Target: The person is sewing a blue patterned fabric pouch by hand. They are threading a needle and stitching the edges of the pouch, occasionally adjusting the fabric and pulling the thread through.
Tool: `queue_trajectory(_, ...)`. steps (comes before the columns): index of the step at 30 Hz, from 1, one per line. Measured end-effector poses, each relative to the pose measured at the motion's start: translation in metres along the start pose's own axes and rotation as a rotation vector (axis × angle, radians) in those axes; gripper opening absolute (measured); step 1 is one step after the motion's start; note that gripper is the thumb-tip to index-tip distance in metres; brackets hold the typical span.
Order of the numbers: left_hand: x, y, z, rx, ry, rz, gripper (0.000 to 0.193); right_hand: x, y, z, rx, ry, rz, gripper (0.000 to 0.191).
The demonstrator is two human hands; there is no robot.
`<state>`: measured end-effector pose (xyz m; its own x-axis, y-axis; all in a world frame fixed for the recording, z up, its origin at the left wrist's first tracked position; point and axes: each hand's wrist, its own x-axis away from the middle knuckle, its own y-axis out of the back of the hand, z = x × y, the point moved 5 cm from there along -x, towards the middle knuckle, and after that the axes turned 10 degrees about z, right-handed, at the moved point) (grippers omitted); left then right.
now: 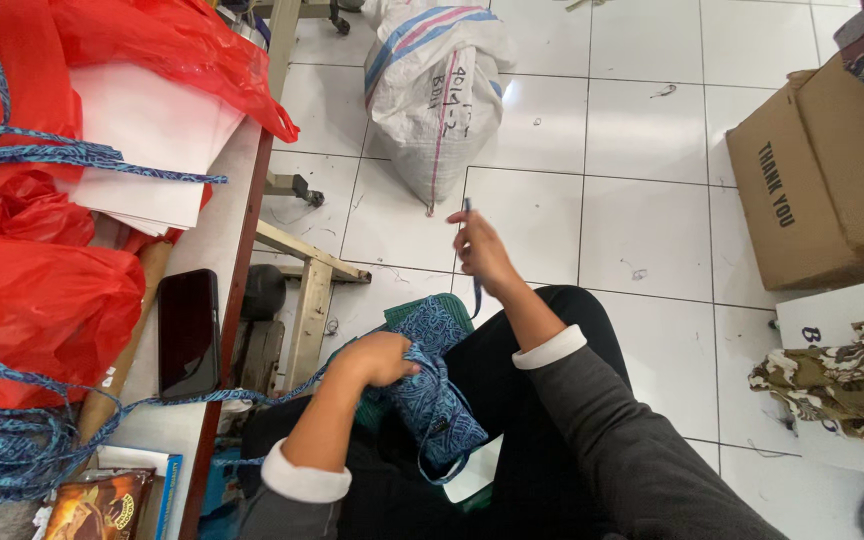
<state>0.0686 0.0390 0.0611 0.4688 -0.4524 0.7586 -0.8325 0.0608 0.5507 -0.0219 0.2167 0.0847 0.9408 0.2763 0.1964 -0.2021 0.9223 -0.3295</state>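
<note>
White floor tiles lie below. Left hand (pixel 384 358) grips the soft blue patterned cloth pouch (pixel 437 400) on the lap; right hand (pixel 482 250), raised above, pinches its thin cord (pixel 468 215).

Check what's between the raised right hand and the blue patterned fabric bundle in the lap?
Head view: a thin blue strap runs from the right hand down to the blue patterned fabric bundle; white floor tile behind.

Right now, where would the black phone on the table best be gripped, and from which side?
Grip the black phone across its two long edges, coming from above. It lies flat, screen up, near the table edge, with red plastic bags close on one side, so a top-down pinch looks clearest.
</note>
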Motion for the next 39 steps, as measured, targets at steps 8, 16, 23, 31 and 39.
queue_trajectory(8,0.06,0.025,0.049,0.421,0.195,-0.347,0.038,0.031,-0.084,-0.034,0.583,0.378,0.714,0.055)
queue_trajectory(16,0.069,0.059,0.056,0.532,-0.209,-1.08,0.052,0.013,-0.064,-0.048,0.783,0.581,0.275,0.044)
queue_trajectory(23,0.058,0.071,0.037,0.344,-0.518,-1.036,0.046,0.003,-0.048,-0.07,0.739,0.614,0.304,0.039)
queue_trajectory(31,0.049,0.073,0.037,0.308,-0.243,-0.982,0.029,-0.006,-0.039,-0.062,0.538,0.466,0.596,0.071)
queue_trajectory(39,0.052,0.076,0.038,0.152,-0.062,-0.975,0.032,-0.002,-0.024,-0.044,0.366,0.222,0.917,0.076)
